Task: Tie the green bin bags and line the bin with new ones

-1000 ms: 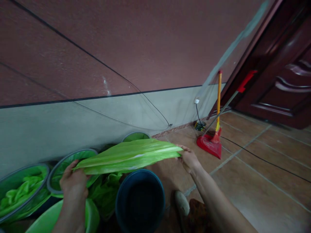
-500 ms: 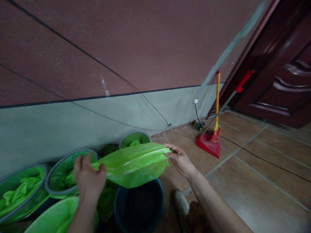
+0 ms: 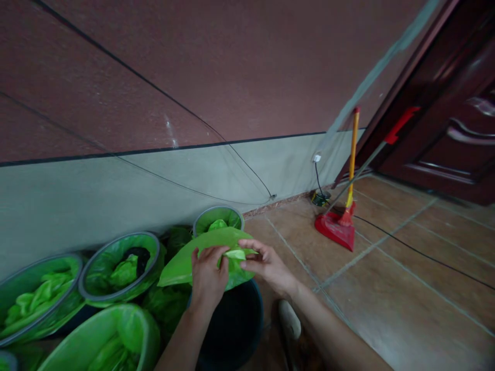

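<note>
A thin light-green plastic bag [image 3: 185,260] is held between both hands, above a dark blue bucket [image 3: 228,330] whose inside shows no liner. My left hand [image 3: 211,273] pinches the bag's gathered middle. Close beside it, my right hand [image 3: 265,263] grips the bag's right end between thumb and fingers. The bag's left part spreads out past my left hand, and part of it hangs over the bucket's far rim.
Several bins with green liners stand to the left, among them a grey-rimmed bin [image 3: 119,296] and a nearer green bin [image 3: 145,340]. A small lined bin [image 3: 242,221] is by the wall. A red dustpan [image 3: 336,232] and yellow-handled broom [image 3: 353,154] stand right, near a black cable [image 3: 425,255].
My left hand has moved right along the bag, close to my right hand. The bag, stretched out before, is now bunched between them. The view has shifted slightly.
</note>
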Demonstrator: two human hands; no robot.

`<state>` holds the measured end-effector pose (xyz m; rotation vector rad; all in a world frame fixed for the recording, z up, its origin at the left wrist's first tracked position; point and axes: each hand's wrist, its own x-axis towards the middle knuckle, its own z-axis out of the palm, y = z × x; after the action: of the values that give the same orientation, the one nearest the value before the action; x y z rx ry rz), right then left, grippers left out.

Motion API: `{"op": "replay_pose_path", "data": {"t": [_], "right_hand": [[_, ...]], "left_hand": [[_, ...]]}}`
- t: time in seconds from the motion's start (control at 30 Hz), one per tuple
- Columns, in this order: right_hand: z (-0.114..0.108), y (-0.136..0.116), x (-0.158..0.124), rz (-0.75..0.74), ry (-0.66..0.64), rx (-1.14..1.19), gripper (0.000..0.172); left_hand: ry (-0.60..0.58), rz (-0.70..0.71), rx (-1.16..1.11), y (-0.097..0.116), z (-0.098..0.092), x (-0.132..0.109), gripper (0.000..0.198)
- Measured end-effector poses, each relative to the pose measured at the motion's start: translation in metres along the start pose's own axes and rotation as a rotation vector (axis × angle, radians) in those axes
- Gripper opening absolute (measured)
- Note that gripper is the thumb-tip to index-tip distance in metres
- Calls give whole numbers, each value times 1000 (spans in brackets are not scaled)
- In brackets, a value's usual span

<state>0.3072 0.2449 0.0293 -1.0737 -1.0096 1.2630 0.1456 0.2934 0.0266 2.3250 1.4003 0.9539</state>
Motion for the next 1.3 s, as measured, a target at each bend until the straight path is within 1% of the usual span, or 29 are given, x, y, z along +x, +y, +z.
{"op": "replay_pose_path", "data": {"t": [0.1,0.2,0.27,0.37,0.4,0.47,0.53,0.63,0.73,0.83,0.9,0.93,1.03,1.13,1.2,1.3], "right_hand": [[2,3,1,50,-3,35,48],[2,9,5,-4,57,-46,30],[0,13,6,-69,129,-182,19],[-2,13,5,-197,237,-495,5],[-2,12,3,-251,264,-604,6],[-2,9,0,-356,297,-782,16],[-1,6,-1,-436,314,-883,22],[-2,3,-2,-502,357,-941,23],[-5,1,-2,-514,383,-929,27],[-8,4,-1,-471,308,-828,38],[-8,6,0,-388,237,-740,45],[-9,7,1,-337,204,-698,45],[-10,7,3,-205,91,-534,38],[-11,4,3,-131,-29,-353,33],[-13,2,2,-100,-79,-331,27],[-14,1,2,-115,-89,-372,24]], "left_hand": [[13,-12,-6,0,-1,0,29],[20,-28,-24,1,-1,0,29],[24,-18,-35,1,-1,-1,28],[29,13,-40,1,0,-2,28],[30,23,-42,0,1,-2,28],[31,39,-45,0,2,-3,28],[26,49,-44,0,3,-4,29],[13,54,-39,-1,4,-5,29],[29,50,-35,-2,5,-4,29],[40,59,-51,-3,3,-3,30],[34,70,-64,-3,3,-2,31],[32,73,-65,-3,3,-2,31],[41,62,-49,-5,3,-1,31],[65,43,-39,-8,3,0,32],[71,30,-35,-10,2,1,32],[65,23,-23,-12,1,1,33]]}}
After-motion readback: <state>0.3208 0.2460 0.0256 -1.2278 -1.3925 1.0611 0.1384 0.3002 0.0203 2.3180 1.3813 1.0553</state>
